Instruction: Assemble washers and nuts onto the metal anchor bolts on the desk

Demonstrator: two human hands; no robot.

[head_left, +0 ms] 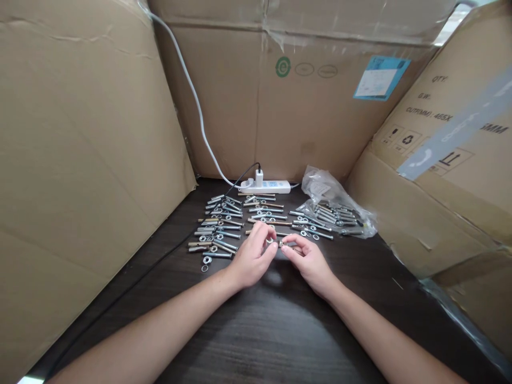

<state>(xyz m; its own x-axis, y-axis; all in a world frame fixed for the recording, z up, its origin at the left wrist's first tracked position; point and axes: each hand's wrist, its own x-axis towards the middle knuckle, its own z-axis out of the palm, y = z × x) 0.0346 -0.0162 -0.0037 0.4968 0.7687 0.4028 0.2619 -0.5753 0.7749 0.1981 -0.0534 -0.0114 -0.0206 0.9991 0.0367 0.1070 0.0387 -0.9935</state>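
Left hand [255, 257]: curls half-closed by a pale, curved metal ring [270, 241], hold unclear. Right hand [310, 262], just beside: pinches a small, shiny metal piece [282, 244], immediately right of left thumb; long axis indistinct.

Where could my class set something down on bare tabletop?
Bare tabletop lies between left forearm and right forearm, between left forearm and black cable, and between right forearm and plastic bag. Crowded: beside and beyond the left hand, where bolts spread toward the power strip.
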